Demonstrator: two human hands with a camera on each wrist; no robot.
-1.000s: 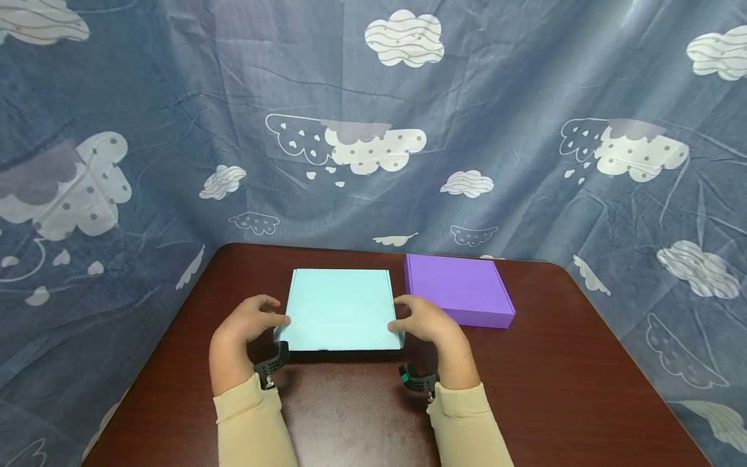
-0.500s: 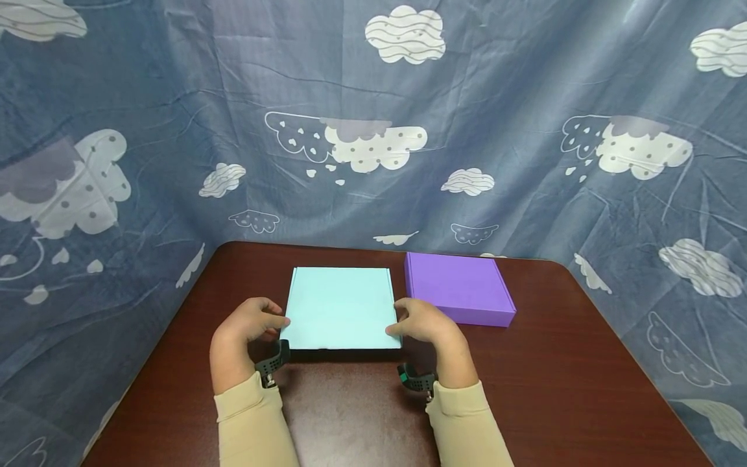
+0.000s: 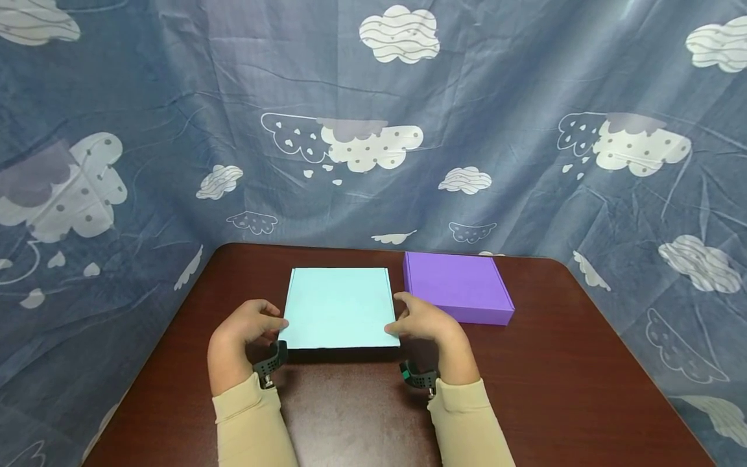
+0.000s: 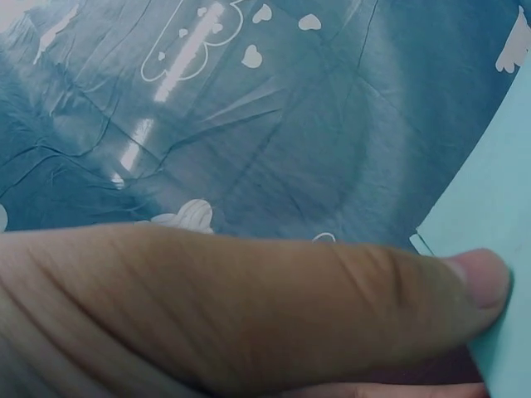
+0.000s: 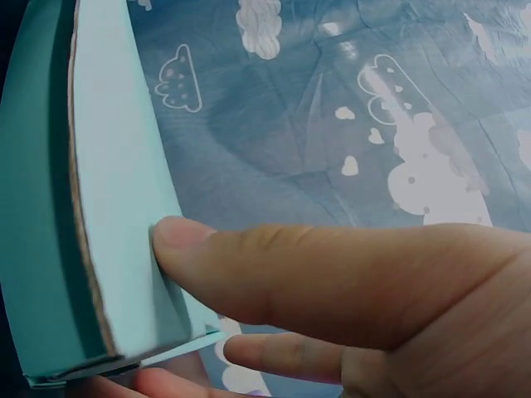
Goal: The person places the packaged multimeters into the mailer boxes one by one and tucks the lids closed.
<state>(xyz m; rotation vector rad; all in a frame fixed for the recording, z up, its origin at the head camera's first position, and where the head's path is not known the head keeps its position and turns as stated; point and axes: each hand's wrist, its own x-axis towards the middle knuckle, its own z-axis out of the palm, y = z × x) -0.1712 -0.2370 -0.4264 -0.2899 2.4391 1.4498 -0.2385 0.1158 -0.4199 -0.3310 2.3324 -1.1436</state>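
A light turquoise cardboard box (image 3: 340,306) lies in the middle of the table, its dark front side towards me. My left hand (image 3: 240,336) holds its left side, thumb on the top edge and fingers lower beside it. On the opposite side, my right hand (image 3: 433,332) grips the box with its thumb on the lid near the front corner. In the right wrist view the lid's brown cut edge (image 5: 80,215) shows above the turquoise front panel (image 5: 33,207), a dark strip between them. Fingertips (image 5: 166,385) reach around the lower corner there.
A purple box (image 3: 458,282) lies at the back right, close to the right hand's fingers. Both boxes are on a dark brown wooden table (image 3: 560,376). A blue curtain (image 3: 513,97) with a cloud pattern stands around the table's back and sides.
The box's side flaps, which stuck out at the front corners a second ago, have drawn inward under the lid. The right thumb has shifted slightly inward; both hands keep their hold.
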